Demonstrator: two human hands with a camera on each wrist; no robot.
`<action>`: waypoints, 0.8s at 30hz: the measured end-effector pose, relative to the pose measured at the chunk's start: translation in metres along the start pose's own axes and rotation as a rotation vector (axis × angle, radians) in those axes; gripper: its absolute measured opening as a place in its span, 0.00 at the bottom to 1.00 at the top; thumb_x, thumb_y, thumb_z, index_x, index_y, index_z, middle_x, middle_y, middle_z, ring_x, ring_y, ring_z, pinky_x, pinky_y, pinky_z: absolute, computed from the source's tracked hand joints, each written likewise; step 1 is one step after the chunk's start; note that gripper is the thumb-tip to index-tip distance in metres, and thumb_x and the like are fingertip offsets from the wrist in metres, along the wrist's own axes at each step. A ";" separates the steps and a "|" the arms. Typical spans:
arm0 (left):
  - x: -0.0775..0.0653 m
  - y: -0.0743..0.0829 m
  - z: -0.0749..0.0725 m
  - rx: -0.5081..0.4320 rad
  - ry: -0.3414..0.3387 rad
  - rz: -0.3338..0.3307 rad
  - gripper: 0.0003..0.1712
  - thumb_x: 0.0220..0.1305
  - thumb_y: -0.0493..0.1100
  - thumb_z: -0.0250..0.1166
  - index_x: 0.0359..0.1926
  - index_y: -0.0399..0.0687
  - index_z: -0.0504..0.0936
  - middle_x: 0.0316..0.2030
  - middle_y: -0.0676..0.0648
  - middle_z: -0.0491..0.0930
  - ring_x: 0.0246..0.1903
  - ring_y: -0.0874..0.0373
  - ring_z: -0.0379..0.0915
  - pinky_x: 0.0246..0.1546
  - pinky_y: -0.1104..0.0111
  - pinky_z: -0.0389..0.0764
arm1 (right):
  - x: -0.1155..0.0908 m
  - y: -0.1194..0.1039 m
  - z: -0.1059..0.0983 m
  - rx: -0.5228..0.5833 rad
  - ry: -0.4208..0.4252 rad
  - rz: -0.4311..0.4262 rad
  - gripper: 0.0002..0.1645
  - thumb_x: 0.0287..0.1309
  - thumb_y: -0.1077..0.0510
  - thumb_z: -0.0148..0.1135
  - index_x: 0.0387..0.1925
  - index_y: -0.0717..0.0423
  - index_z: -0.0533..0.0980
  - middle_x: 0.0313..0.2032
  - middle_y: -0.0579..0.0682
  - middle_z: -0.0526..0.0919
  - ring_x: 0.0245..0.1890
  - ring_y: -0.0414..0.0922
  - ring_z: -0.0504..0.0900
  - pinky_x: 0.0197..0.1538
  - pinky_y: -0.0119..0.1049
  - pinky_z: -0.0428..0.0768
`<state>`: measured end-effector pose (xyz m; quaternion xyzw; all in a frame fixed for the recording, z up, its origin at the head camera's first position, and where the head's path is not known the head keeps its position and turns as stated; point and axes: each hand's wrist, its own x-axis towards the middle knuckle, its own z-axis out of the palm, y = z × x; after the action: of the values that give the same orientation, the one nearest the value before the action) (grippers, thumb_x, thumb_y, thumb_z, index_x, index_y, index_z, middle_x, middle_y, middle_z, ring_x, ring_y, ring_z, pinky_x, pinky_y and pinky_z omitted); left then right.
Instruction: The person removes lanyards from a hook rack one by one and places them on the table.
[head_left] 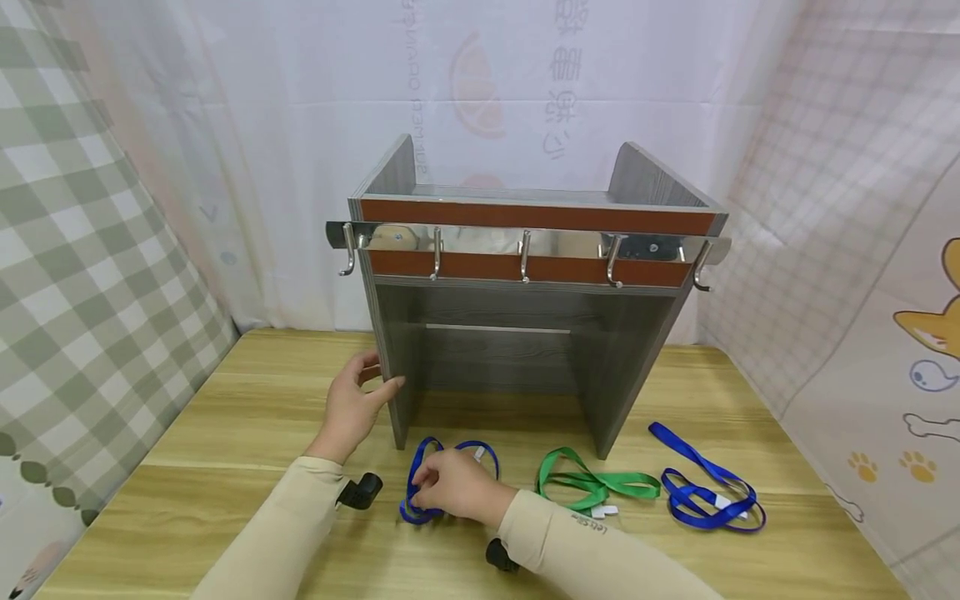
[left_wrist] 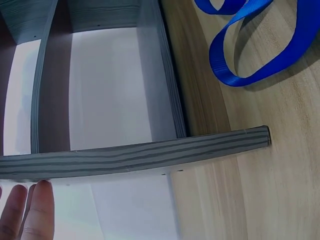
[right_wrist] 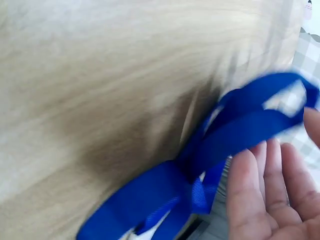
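Note:
My left hand holds the left side panel of a grey wood-grain shelf, its thumb across the front edge. In the left wrist view, fingertips meet the panel's outer face. Below the shelf's front, my right hand pinches a looped blue lanyard, low over the table. The right wrist view shows the blue ribbon running between thumb and fingers, partly blurred. A metal rail with several hooks crosses the shelf's upper front.
A green lanyard lies on the wooden table in front of the shelf's right panel. Farther right is another blue lanyard. Printed cloth hangs behind the table, with a green checked cloth at left.

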<state>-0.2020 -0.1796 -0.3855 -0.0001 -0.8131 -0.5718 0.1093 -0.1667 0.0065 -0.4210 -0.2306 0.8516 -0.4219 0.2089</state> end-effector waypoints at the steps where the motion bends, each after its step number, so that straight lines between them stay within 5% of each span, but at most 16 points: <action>1: 0.000 0.000 0.000 0.002 -0.001 -0.001 0.30 0.63 0.40 0.66 0.64 0.40 0.68 0.60 0.40 0.71 0.61 0.46 0.66 0.55 0.53 0.76 | 0.000 -0.001 0.000 -0.003 -0.011 0.001 0.09 0.49 0.62 0.72 0.34 0.59 0.82 0.25 0.42 0.81 0.25 0.36 0.77 0.31 0.28 0.77; 6: 0.001 0.000 0.001 0.003 -0.022 -0.005 0.31 0.63 0.42 0.66 0.65 0.41 0.67 0.60 0.40 0.71 0.62 0.46 0.66 0.55 0.53 0.76 | -0.004 -0.005 -0.003 -0.004 -0.032 -0.014 0.09 0.53 0.57 0.70 0.36 0.56 0.83 0.26 0.41 0.82 0.26 0.35 0.77 0.32 0.28 0.77; 12: 0.002 -0.001 0.003 0.021 -0.022 0.002 0.30 0.63 0.42 0.66 0.63 0.40 0.68 0.60 0.39 0.71 0.61 0.45 0.66 0.55 0.52 0.76 | -0.019 -0.009 -0.020 -0.012 0.042 -0.091 0.11 0.63 0.52 0.61 0.41 0.54 0.83 0.34 0.40 0.83 0.34 0.35 0.79 0.38 0.30 0.78; 19: 0.001 -0.002 -0.007 0.084 -0.020 0.018 0.29 0.62 0.40 0.67 0.62 0.38 0.69 0.57 0.38 0.72 0.59 0.44 0.68 0.55 0.52 0.76 | -0.059 0.004 -0.064 -0.101 0.222 -0.151 0.12 0.66 0.53 0.59 0.43 0.56 0.82 0.37 0.45 0.84 0.36 0.39 0.81 0.38 0.31 0.79; 24: -0.006 -0.004 -0.015 0.106 -0.039 0.027 0.30 0.63 0.44 0.67 0.63 0.40 0.68 0.58 0.39 0.72 0.59 0.44 0.68 0.55 0.51 0.75 | -0.097 0.029 -0.102 -0.144 0.345 -0.052 0.14 0.66 0.50 0.59 0.45 0.54 0.81 0.40 0.46 0.85 0.36 0.39 0.81 0.37 0.31 0.79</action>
<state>-0.1945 -0.1943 -0.3858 -0.0164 -0.8440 -0.5265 0.1011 -0.1513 0.1408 -0.3721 -0.1912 0.8964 -0.3986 0.0319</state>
